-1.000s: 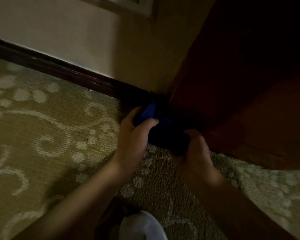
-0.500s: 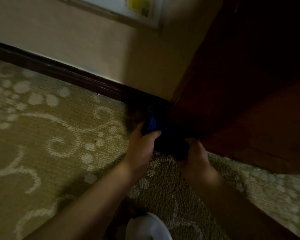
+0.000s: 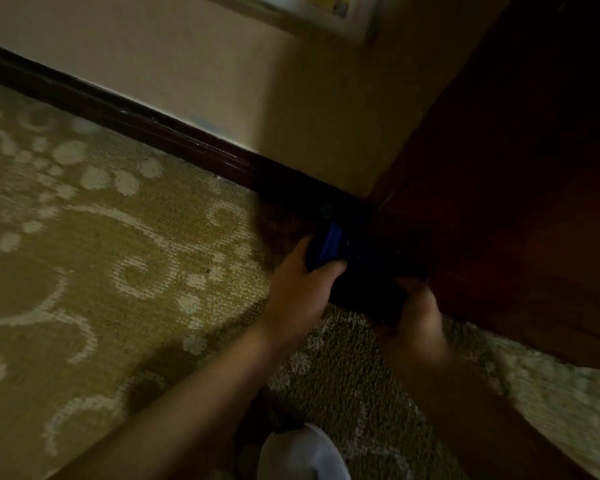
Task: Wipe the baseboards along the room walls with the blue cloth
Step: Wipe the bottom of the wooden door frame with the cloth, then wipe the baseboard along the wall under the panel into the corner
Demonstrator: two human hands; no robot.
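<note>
The blue cloth (image 3: pixel 347 258) is bunched in the dark corner where the dark baseboard (image 3: pixel 146 124) meets a reddish wooden panel (image 3: pixel 520 188). My left hand (image 3: pixel 302 289) grips the cloth's left side, thumb on top. My right hand (image 3: pixel 416 313) grips the cloth's right side, low against the panel's foot. Most of the cloth lies in shadow and only a bright blue fold shows near my left thumb. The baseboard runs from the upper left down to the corner under a beige wall (image 3: pixel 174 53).
A patterned beige carpet (image 3: pixel 94 271) covers the floor to the left and below. A framed picture's lower edge (image 3: pixel 326 12) hangs on the wall at the top. A white rounded object (image 3: pixel 302 455) sits at the bottom between my arms.
Both hands with the cloth have stayed at the corner; the view has pulled back a little, so they look smaller and more of the carpet and picture shows.
</note>
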